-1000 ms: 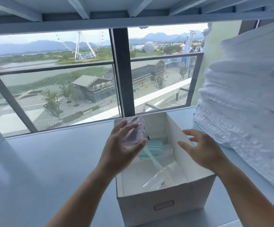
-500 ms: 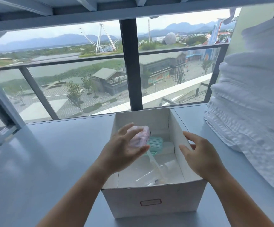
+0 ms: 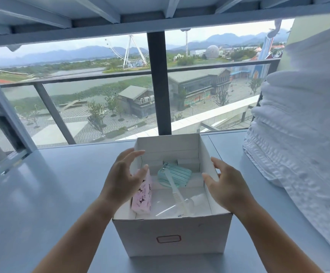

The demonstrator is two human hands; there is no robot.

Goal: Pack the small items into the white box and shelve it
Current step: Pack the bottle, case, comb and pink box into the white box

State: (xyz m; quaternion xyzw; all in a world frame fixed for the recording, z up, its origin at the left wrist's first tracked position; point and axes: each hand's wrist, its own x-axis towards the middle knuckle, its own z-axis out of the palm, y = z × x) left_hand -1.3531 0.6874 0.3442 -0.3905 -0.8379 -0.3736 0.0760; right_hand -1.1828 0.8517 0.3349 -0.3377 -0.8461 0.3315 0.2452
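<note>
— Released now, the pink pack (image 3: 142,196) has left the left hand (image 3: 121,179) and leans inside the white box (image 3: 172,236), lower centre of the frame.
— And the fingers?
— Both hands spread, grasping nothing; the right hand (image 3: 226,187) is over the right wall. A teal case (image 3: 175,176) lies further back.

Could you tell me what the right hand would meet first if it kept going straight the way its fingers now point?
Probably the white box's right wall: the right hand hovers open just above that rim, fingers aimed forward and inward. Depth is unclear; it might pass over into the box.
</note>
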